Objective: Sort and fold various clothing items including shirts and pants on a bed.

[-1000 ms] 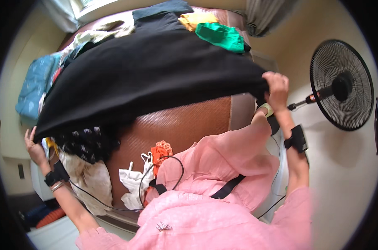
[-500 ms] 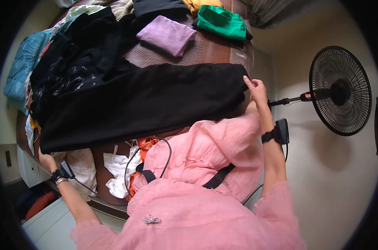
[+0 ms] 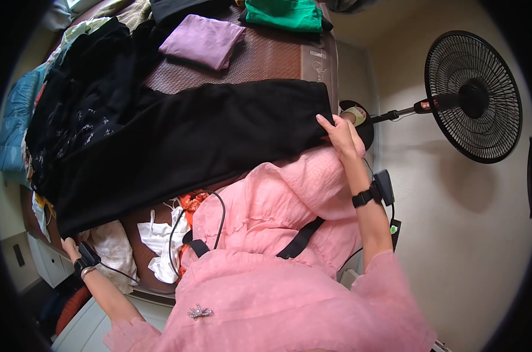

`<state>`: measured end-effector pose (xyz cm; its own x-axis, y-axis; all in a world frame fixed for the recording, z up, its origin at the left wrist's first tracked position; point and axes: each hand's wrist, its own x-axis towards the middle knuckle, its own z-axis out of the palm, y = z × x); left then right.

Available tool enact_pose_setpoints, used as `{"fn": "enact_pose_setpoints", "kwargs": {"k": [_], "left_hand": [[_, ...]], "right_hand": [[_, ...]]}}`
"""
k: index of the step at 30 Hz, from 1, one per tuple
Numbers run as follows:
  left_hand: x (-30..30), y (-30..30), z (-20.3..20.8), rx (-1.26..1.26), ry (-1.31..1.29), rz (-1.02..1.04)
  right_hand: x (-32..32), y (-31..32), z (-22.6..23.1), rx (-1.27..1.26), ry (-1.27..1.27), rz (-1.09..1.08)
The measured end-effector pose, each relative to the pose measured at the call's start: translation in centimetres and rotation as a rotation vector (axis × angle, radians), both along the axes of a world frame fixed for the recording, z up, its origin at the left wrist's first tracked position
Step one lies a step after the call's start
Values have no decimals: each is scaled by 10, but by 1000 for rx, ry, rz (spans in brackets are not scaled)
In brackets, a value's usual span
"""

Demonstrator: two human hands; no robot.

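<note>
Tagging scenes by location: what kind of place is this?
Probably a home bedroom. A brown woven bed mat is strewn with clothes, including a folded lilac top and a long black garment; a black pedestal fan stands by a plain wall.

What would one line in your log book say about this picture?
left hand: grips black garment corner | right hand: grips other corner | garment: spread flat on bed | nearby: purple cloth, fan

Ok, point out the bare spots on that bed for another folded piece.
The brown mat is bare between the folded purple garment, the green one and the spread black garment. The left side is crowded with a dark clothes pile.
</note>
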<state>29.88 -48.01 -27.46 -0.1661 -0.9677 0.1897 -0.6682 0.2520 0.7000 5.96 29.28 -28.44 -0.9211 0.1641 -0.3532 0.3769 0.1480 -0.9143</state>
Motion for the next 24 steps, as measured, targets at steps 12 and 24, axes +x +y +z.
{"fn": "enact_pose_setpoints", "kwargs": {"k": [12, 24], "left_hand": [[-171, 429, 54, 24, 110, -1403], [-310, 536, 2, 189, 435, -1480]], "right_hand": [[20, -119, 37, 339, 567, -9], [-3, -11, 1, 764, 378, 49]]}}
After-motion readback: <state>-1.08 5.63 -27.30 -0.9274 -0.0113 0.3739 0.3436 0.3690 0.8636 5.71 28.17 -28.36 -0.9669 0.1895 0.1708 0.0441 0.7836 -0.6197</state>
